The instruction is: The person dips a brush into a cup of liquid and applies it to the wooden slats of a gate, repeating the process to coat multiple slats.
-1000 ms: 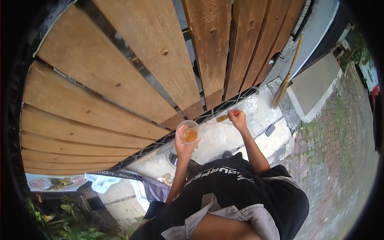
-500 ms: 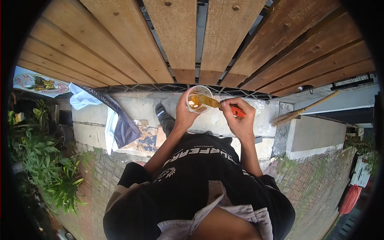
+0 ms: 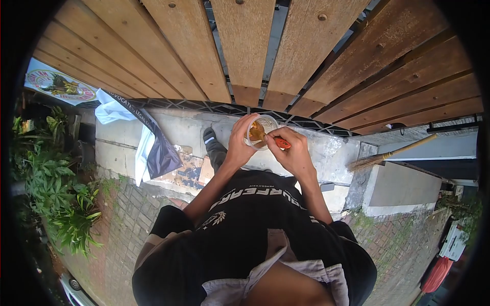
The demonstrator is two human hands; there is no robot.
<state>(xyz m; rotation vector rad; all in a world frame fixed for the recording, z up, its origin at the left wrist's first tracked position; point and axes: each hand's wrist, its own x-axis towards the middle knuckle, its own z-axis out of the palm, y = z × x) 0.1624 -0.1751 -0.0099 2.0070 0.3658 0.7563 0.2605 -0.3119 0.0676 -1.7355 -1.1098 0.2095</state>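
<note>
My left hand (image 3: 239,147) is wrapped round a clear plastic cup (image 3: 269,122), tilted so that its open mouth faces me. Some amber-brown liquid shows inside. A paintbrush (image 3: 282,143) with an orange-red handle is pinched in my right hand (image 3: 295,155). Its brown-stained head dips into the cup, and the tip is partly hidden by the cup's wall and the liquid. Both hands are close together in front of my dark shirt, just below the near ends of the wooden slats (image 3: 245,46).
The slats fan out above, darker brown on the right. A straw broom (image 3: 375,157) leans at the right. A printed cloth banner (image 3: 158,153) hangs at the left, near green plants (image 3: 66,183). My foot (image 3: 209,136) stands on the concrete ledge (image 3: 178,130).
The brush has gone deeper into the cup, and my right hand has moved left, closer to my left hand. The view has shifted slightly.
</note>
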